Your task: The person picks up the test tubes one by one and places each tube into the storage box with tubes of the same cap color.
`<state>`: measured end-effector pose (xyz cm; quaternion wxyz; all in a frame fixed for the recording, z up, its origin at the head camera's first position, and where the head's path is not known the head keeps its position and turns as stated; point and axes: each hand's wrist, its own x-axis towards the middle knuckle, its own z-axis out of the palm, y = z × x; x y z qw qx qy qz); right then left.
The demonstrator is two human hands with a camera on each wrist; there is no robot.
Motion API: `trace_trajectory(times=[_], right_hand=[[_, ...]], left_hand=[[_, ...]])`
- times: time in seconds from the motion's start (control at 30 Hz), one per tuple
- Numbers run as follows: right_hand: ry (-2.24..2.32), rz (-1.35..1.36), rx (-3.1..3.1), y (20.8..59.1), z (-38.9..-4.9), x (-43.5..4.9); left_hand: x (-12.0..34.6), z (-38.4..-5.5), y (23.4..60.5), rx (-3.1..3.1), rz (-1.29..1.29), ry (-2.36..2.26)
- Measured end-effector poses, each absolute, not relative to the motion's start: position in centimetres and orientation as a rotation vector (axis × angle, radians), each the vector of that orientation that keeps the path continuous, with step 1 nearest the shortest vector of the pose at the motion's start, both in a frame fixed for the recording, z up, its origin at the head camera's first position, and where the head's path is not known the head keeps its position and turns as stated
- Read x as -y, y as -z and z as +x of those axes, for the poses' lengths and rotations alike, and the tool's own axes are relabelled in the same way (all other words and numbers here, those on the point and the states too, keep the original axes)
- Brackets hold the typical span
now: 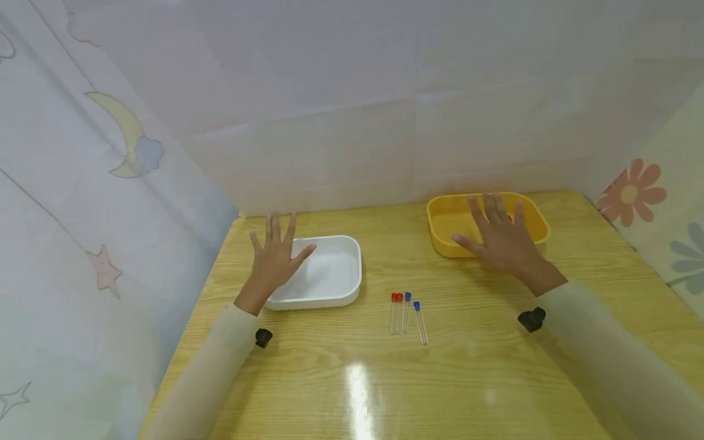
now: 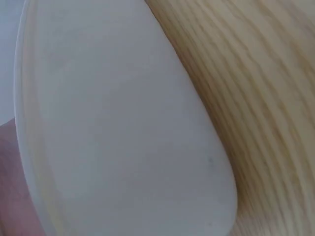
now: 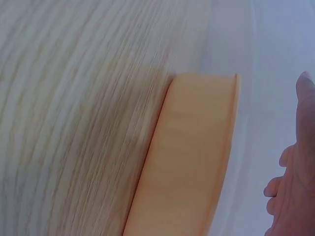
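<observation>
My left hand (image 1: 273,261), fingers spread, is over the left side of a white tray (image 1: 356,287) and holds nothing. The tray's outer wall (image 2: 128,118) fills most of the left wrist view. Over a yellow tray (image 1: 440,241) at the back right, my right hand (image 1: 503,241) is spread with nothing in it. Something small and red shows behind its fingers, mostly hidden. Between the trays lie several thin clear tubes: two with red caps (image 1: 396,315) side by side, one blue-capped tube (image 1: 406,315) beside them, and another blue-capped tube (image 1: 421,324) at a slant.
The trays and tubes rest on a wood-grain table (image 1: 308,379). Pale cloth (image 1: 330,122) hangs behind the table and along both sides, printed with a moon, stars and flowers. A dark wrist device (image 1: 531,319) sits at each sleeve cuff.
</observation>
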<state>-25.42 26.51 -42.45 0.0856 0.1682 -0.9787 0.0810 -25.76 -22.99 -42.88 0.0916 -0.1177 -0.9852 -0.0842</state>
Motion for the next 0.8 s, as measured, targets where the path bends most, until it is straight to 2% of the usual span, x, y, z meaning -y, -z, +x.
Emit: trace_trajectory(times=[0.8], right_hand=[[-0.316,0.678,2.862,41.9,-20.7,-23.5]], left_hand=[[25.6,-22.5,42.4,2.956,-0.448,0.252]])
